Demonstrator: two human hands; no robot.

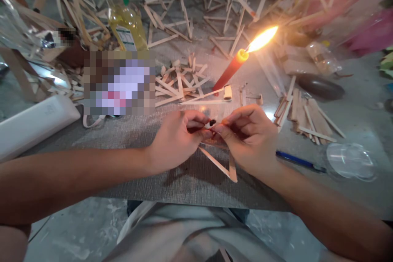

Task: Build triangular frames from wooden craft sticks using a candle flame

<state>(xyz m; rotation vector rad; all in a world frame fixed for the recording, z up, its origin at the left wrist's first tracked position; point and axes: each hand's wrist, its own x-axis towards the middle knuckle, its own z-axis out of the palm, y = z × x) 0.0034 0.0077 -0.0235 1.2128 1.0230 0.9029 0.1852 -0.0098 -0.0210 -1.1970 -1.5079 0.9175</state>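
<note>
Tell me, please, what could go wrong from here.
The candle burns with a bare flame near loose wooden sticks, so they might catch fire. A sudden lift of the right hand could bring its fingers too near that flame. That hand might also knock the V-shaped piece beside it.

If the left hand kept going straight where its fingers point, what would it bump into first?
Probably the right hand, just ahead of the left hand. A small dark bit shows near where they meet; depth there is unclear.
</note>
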